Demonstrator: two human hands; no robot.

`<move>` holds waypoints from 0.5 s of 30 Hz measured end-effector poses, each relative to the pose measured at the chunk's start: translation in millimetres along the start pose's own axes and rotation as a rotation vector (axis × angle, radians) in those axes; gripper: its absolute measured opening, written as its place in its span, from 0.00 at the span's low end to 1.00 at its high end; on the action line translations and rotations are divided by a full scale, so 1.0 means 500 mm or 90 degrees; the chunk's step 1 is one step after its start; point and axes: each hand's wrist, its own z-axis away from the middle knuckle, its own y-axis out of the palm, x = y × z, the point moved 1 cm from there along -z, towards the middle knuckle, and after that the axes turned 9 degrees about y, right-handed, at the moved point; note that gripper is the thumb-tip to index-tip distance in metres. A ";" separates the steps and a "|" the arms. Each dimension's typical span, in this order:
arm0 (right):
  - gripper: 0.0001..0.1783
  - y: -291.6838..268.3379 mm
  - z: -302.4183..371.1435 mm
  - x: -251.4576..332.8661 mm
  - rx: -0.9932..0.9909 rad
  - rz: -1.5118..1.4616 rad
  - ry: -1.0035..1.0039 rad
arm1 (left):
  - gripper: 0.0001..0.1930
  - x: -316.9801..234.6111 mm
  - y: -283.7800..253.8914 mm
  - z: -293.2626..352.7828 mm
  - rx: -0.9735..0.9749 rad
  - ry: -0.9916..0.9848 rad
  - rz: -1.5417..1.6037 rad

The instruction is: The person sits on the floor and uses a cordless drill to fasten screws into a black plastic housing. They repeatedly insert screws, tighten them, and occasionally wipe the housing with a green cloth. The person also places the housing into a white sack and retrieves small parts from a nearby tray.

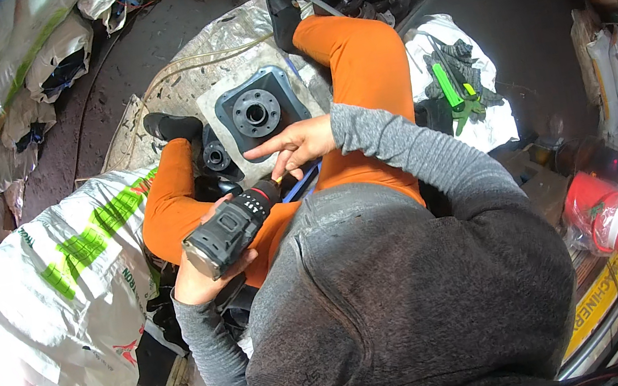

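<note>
The left hand (215, 263) is closed around a black cordless drill (232, 225), whose chuck end, with a red ring, is directed to about one o'clock. The right hand (299, 148) is at the front of this drill: its index finger is stretched out toward nine o'clock, while the thumb and other fingers are bent close to the yellowish bit (277, 180); I cannot tell if they pinch it. Taking the drill as the centre of the clock, a round flanged hub (256, 113) with a ring of holes lies between twelve and one o'clock, inside a grey square frame (225, 114). A smaller black hub (216, 157) is at twelve o'clock, just beside the frame. The legs, in orange trousers (364, 55), are spread on both sides of these parts. At one o'clock, farther away, a grey plastic crate (416, 3) contains several dark hubs. A little past two o'clock, a bright green utility knife (447, 86) lies together with dark grey gloves (461, 58) on a white sheet (497, 119). A big white sack (26, 294) with green print occupies nine o'clock, and a red tub (594, 208) is near three o'clock.
</note>
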 end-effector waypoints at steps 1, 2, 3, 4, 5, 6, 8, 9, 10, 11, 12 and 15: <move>0.41 -0.002 -0.005 0.006 0.018 -0.020 -0.032 | 0.36 -0.002 0.004 -0.004 0.018 -0.007 -0.041; 0.41 -0.006 -0.011 0.008 0.023 -0.032 -0.031 | 0.37 -0.002 0.011 -0.007 0.020 -0.005 -0.077; 0.41 -0.007 -0.013 0.009 0.046 -0.053 -0.073 | 0.38 -0.001 0.018 -0.009 0.027 0.010 -0.119; 0.41 -0.015 -0.011 0.005 0.005 -0.104 -0.073 | 0.39 0.003 0.025 -0.009 0.000 -0.021 -0.077; 0.41 -0.018 -0.007 -0.001 -0.032 -0.237 -0.103 | 0.40 0.008 0.028 -0.008 -0.028 -0.039 -0.048; 0.41 -0.024 0.002 -0.010 -0.064 -0.324 -0.143 | 0.40 0.014 0.033 -0.008 -0.050 -0.035 -0.022; 0.40 -0.029 0.019 -0.031 -0.121 -0.502 -0.198 | 0.40 0.024 0.034 -0.003 -0.116 0.046 -0.057; 0.40 -0.029 0.023 -0.040 -0.135 -0.502 -0.181 | 0.39 0.030 0.033 0.002 -0.125 0.000 0.005; 0.40 -0.027 0.028 -0.046 -0.114 -0.506 -0.209 | 0.39 0.037 0.033 0.006 -0.136 -0.058 0.066; 0.39 -0.026 0.031 -0.052 -0.125 -0.509 -0.180 | 0.38 0.041 0.031 0.011 -0.146 -0.107 0.130; 0.38 -0.024 0.034 -0.054 -0.117 -0.509 -0.208 | 0.37 0.042 0.028 0.011 -0.155 -0.060 0.087; 0.35 -0.021 0.035 -0.056 -0.147 -0.517 -0.180 | 0.36 0.039 0.023 0.015 -0.176 -0.068 0.054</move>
